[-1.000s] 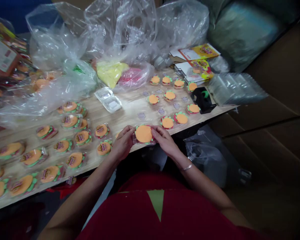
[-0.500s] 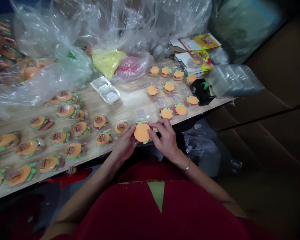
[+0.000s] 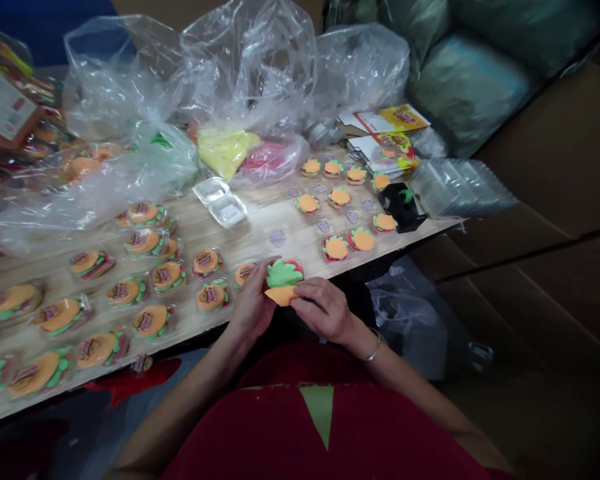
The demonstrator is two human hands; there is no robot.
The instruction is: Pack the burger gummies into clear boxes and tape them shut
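At the table's front edge, my left hand (image 3: pixel 254 303) is closed round the left side of a toy burger (image 3: pixel 283 272). My right hand (image 3: pixel 325 308) pinches its orange bun top (image 3: pixel 281 295), which is tipped toward me so that the green leaf layer shows. Whether a clear tray lies beneath the burger in my left hand cannot be made out. Past my hands lies a clear plastic tray (image 3: pixel 277 237) with a purple label. To its right are several toy burgers (image 3: pixel 336 248) without labels on top; to the left are packed, labelled burgers (image 3: pixel 213 295).
An open clear clamshell box (image 3: pixel 227 209) lies behind my hands. Clear bags with yellow pieces (image 3: pixel 225 152) and pink pieces (image 3: pixel 267 160) are at the back. At right stand a black box (image 3: pixel 403 208), stacked clear trays (image 3: pixel 457 190) and printed cartons (image 3: pixel 395 120).
The bun top has been lifted and tilted toward me, uncovering the green leaf layer. My right hand has shifted down with it. The camera view has tilted upward slightly.
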